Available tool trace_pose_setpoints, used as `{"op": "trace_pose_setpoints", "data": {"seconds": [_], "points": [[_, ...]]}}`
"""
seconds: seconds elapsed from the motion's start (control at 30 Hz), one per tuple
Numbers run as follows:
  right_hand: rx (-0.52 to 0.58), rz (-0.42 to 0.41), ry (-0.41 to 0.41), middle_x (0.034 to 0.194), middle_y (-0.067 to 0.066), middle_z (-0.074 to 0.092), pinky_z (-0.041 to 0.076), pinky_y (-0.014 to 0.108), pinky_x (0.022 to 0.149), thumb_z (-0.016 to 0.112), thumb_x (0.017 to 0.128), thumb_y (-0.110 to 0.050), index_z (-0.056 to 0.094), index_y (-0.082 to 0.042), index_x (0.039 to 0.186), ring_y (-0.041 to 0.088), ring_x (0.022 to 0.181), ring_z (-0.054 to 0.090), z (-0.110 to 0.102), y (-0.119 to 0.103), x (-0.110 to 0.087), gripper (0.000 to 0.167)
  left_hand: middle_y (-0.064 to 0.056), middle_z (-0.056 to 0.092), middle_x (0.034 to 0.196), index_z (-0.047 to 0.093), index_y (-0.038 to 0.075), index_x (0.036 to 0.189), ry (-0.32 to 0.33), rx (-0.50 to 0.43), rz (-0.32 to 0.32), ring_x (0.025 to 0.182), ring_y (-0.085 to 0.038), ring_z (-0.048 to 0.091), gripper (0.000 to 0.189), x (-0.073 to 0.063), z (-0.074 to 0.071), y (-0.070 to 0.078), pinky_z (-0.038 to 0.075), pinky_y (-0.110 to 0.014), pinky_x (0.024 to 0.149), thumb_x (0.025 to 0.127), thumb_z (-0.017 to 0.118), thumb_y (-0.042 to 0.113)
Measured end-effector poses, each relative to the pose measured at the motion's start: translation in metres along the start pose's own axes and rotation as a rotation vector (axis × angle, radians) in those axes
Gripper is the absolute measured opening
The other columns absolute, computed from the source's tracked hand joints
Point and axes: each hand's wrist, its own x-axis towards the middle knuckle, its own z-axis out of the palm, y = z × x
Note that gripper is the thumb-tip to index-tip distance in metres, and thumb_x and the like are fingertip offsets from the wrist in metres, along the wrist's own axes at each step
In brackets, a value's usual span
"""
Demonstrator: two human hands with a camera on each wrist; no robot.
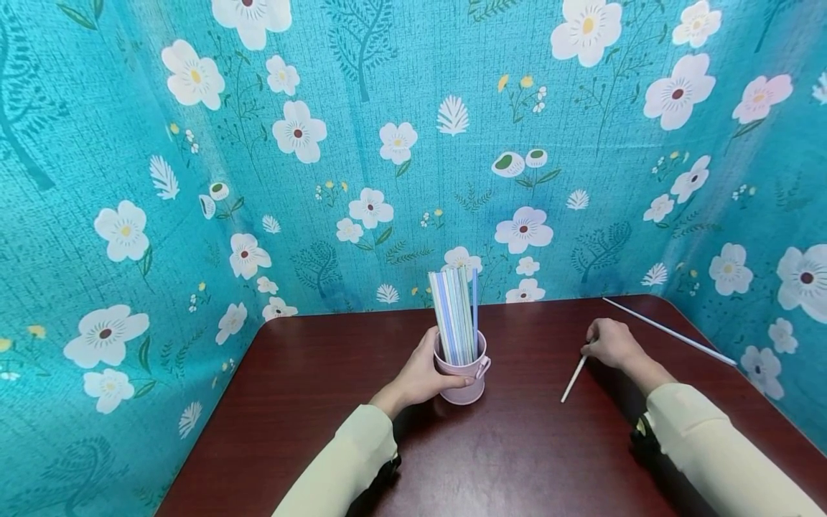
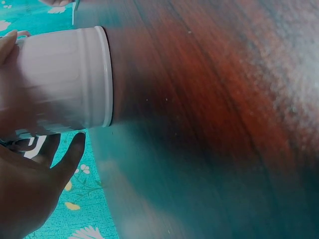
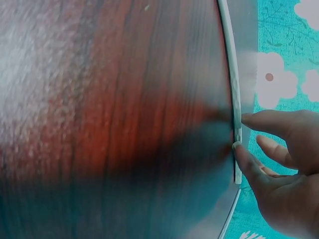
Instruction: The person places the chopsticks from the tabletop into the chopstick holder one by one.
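A small pink bucket [image 1: 460,393] stands upright on the table, with a bundle of paper straws [image 1: 454,316] in pale blue, green and white rising out of it. My left hand [image 1: 423,373] grips the bucket from its left side, thumb across the front; the left wrist view shows the bucket wall [image 2: 60,79] close up. To the right, my right hand [image 1: 614,343] pinches a pale straw [image 1: 572,380] near its far end. In the right wrist view, thumb and forefinger meet that straw [image 3: 230,59] at the tabletop.
Another straw [image 1: 672,332], bluish white, lies slantwise near the right edge of the dark red wooden table [image 1: 517,459]. A teal flowered cloth [image 1: 413,179] hangs behind the table and along both sides.
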Motion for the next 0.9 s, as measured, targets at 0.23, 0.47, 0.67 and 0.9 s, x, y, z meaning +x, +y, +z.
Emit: {"op": "trace_pose_setpoints", "data": {"seconds": [0.23, 0.47, 0.67, 0.9], "points": [[-0.002, 0.011, -0.056, 0.077, 0.009, 0.060, 0.046, 0.037, 0.063, 0.081, 0.077, -0.006, 0.059, 0.001, 0.085, 0.025, 0.072, 0.055, 0.003, -0.009, 0.002, 0.024, -0.002, 0.049, 0.144, 0.033, 0.016, 0.152, -0.002, -0.014, 0.001, 0.128, -0.015, 0.052, 0.101, 0.000, 0.000, 0.000, 0.039, -0.038, 0.112, 0.072, 0.095, 0.024], [-0.013, 0.047, -0.108, 0.076, 0.010, 0.059, 0.047, 0.036, 0.062, 0.080, 0.078, -0.005, 0.058, 0.000, 0.083, 0.026, 0.072, 0.055, 0.003, -0.019, 0.001, 0.023, -0.001, 0.046, 0.146, 0.031, 0.017, 0.153, -0.012, -0.030, 0.006, 0.130, -0.015, 0.050, 0.102, 0.000, 0.000, -0.001, 0.039, -0.040, 0.113, 0.073, 0.094, 0.025], [0.001, 0.056, -0.144, 0.076, 0.011, 0.059, 0.048, 0.035, 0.059, 0.078, 0.082, -0.001, 0.058, 0.001, 0.084, 0.024, 0.069, 0.056, 0.003, -0.027, 0.000, 0.020, -0.002, 0.046, 0.147, 0.031, 0.018, 0.153, -0.014, -0.037, 0.002, 0.131, -0.017, 0.050, 0.102, 0.000, 0.000, -0.002, 0.039, -0.043, 0.113, 0.074, 0.094, 0.025], [0.003, 0.112, -0.198, 0.066, 0.008, 0.062, 0.049, 0.034, 0.056, 0.071, 0.088, -0.003, 0.059, 0.001, 0.081, 0.019, 0.060, 0.060, 0.003, -0.033, -0.002, 0.014, -0.001, 0.048, 0.144, 0.032, 0.017, 0.152, -0.010, -0.022, 0.000, 0.129, -0.014, 0.051, 0.101, 0.000, -0.001, 0.000, 0.039, -0.039, 0.112, 0.073, 0.095, 0.025]]}}
